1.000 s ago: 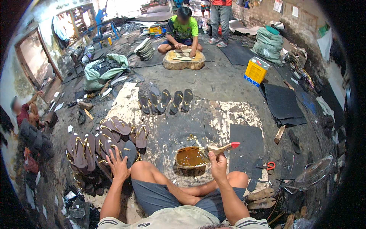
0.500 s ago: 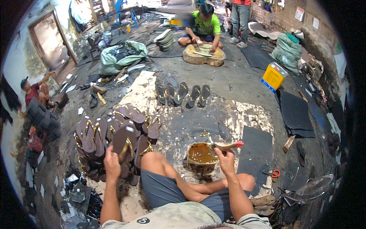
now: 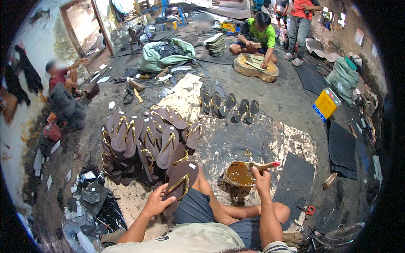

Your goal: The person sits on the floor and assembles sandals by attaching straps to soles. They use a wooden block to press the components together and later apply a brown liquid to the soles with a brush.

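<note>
My left hand [image 3: 158, 201] grips a brown flip-flop [image 3: 184, 177] with a gold strap and a white label, held tilted above my left leg. Its strap side faces up. Beyond it lies a pile of similar brown flip-flops [image 3: 168, 148], overlapping one another. My right hand [image 3: 262, 178] is closed round a brush [image 3: 270, 165] with a pale handle and a red end. The brush lies level at the right rim of a tub [image 3: 228, 182] of brown, glue-like liquid; its bristle end is hard to make out.
Several dark flip-flops [image 3: 230, 104] stand in a row farther off. A co-worker [image 3: 258, 38] sits at a wooden block [image 3: 257, 76]. Red-handled scissors [image 3: 310, 210] and a black sheet [image 3: 295, 175] lie at right, a yellow container [image 3: 326, 105] beyond. A fan [image 3: 344, 236] is near right.
My left hand has brought the flip-flop away from the pile toward my lap, its strap side now showing more. My right hand still holds the brush by the tub. The view has turned left.
</note>
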A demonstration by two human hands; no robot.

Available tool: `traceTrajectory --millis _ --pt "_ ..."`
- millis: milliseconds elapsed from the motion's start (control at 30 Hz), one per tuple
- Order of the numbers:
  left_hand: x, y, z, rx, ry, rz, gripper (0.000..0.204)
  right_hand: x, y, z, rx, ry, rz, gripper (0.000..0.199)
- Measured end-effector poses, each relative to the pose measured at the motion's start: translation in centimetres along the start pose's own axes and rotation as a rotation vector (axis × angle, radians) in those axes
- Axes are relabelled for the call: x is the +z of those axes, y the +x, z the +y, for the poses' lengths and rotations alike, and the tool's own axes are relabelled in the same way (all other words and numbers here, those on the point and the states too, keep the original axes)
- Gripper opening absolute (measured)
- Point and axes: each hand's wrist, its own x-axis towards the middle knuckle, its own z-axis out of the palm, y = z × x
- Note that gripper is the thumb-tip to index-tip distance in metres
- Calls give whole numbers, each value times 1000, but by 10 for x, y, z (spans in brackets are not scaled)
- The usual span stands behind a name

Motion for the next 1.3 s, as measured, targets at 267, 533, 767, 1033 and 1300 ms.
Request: traceTrajectory --millis 267,533,767,1033,1300 --pt "62 12 77 -263 -491 -311 53 17 -15 -80 -59 816 265 27" --pt "107 -30 103 -470 -894 -726 55 18 -61 -117 -53 1099 -121 44" --pt "93 -52 63 -651 -1124 -788 63 24 -71 -130 113 1387 -369 62" --pt "91 -46 79 -350 -1155 -730 55 33 -66 -141 24 1365 -339 54" --pt "99 -19 117 397 -105 -627 68 29 -60 -155 -91 954 231 37"
